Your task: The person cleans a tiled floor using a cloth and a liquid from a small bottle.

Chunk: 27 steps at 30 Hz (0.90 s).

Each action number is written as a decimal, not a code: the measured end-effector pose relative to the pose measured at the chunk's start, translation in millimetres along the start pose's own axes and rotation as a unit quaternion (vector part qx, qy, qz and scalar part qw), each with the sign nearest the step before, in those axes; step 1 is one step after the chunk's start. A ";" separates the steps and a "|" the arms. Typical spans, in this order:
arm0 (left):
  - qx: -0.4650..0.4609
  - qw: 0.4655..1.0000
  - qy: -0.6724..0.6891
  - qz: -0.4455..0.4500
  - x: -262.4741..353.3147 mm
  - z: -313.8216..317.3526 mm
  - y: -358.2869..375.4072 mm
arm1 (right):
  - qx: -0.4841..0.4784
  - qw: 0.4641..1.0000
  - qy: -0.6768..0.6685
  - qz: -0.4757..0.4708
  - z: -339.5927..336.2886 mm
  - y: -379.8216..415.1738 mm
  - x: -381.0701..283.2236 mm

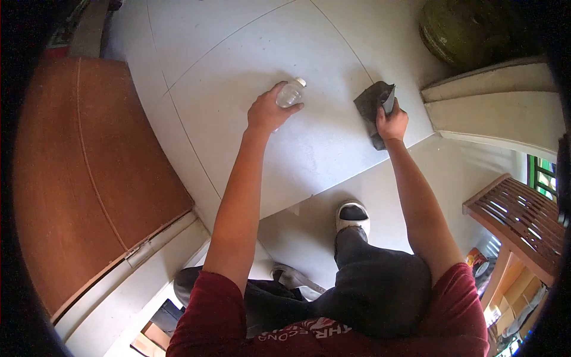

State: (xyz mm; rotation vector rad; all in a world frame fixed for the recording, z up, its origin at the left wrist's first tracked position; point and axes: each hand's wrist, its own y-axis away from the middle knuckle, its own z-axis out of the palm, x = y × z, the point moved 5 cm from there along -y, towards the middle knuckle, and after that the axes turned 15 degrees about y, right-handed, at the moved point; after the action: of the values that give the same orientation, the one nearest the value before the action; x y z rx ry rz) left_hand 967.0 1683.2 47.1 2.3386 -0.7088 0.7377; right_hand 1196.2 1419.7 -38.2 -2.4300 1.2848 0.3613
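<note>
My left hand (265,110) is wrapped around a clear plastic bottle (289,94) with a white cap (300,81). The cap end points up and to the right, over the pale tiled floor (321,143). To the right, my right hand (394,124) grips a dark, crumpled, cloth-like piece (370,100), with a lighter grey edge showing near the thumb. That piece hangs past both sides of my fingers, close over the floor. Between the two hands lies bare tile with a few small specks.
At the left stands a brown wooden door panel (101,160). A greenish, rounded container (455,35) is at the upper right, above a pale curved ledge (493,98). A slatted wooden piece of furniture (517,220) sits at the right. My shoe (353,215) rests below a step edge.
</note>
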 end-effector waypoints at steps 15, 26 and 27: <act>0.135 0.925 0.327 0.139 -30.2 -7.8 35.7 | 0.014 1.000 0.009 -0.012 -2.7 0.5 -3.1; 0.307 0.899 0.304 0.068 -128.7 13.5 169.0 | -0.049 0.998 0.036 0.016 -10.7 -1.5 -17.2; 0.315 0.892 0.317 0.060 -122.6 15.7 180.8 | -0.046 0.998 0.054 0.003 -7.3 -1.5 -14.1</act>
State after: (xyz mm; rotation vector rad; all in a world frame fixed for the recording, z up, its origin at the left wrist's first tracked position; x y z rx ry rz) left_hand 772.4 1585.5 23.5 2.3452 -0.3361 1.9067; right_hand 1190.0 1427.7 -25.9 -2.5542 1.3474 0.3006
